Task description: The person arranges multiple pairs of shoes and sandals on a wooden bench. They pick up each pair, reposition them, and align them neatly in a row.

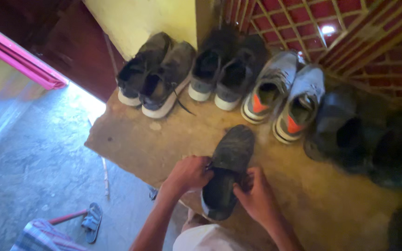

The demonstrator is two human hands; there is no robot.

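Both hands grip dark sneaker (pixel 226 172) w/ shoe row (pixel 238 74) just behind.

A single view is given, taken from a camera worn on the head. It is aimed steeply downward and slightly forward, close over the two hands (pixel 189 174) (pixel 257 197) at the lower centre. A raised ledge (pixel 131 139) is framed ahead, a wall beyond, the floor (pixel 33 162) at left.

Along the ledge (pixel 131 139) by the wall stand a dark pair (pixel 157 74), a black pair (pixel 229 65) and a grey-orange pair (pixel 284 95); black shoes (pixel 350 130) sit at its right. Below its left lies a sandal (pixel 91 222).
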